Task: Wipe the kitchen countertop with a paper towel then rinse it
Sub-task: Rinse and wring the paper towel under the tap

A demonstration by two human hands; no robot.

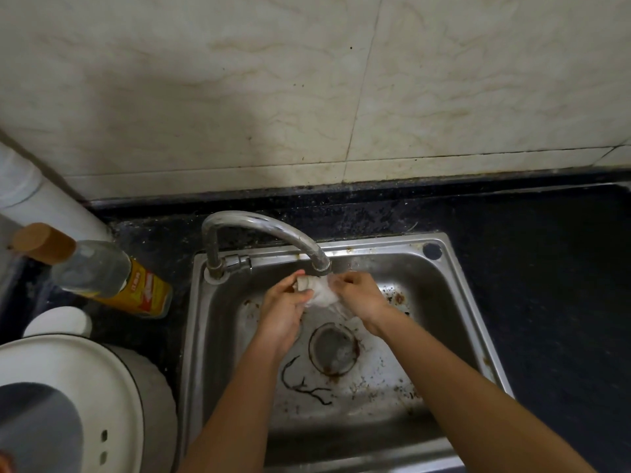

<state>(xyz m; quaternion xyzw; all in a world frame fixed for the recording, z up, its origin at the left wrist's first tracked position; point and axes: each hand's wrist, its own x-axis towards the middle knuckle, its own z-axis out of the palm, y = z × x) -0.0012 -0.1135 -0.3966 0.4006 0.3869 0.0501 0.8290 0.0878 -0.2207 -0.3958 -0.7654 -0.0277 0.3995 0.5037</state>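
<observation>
A wet, crumpled white paper towel (319, 292) hangs between both hands right under the spout of the chrome tap (273, 230), with water running over it. My left hand (283, 310) grips its left end with curled fingers. My right hand (358, 297) pinches its right end. Both hands are over the steel sink (454, 302), above the round drain (333, 348). The black countertop (546, 268) surrounds the sink.
An oil bottle (109, 278) with a yellow label and brown cap leans at the left. A white rice cooker (78, 397) sits at the lower left and a white pipe (41, 196) behind it. Dark debris lies on the sink floor. Tiled wall (307, 90) behind.
</observation>
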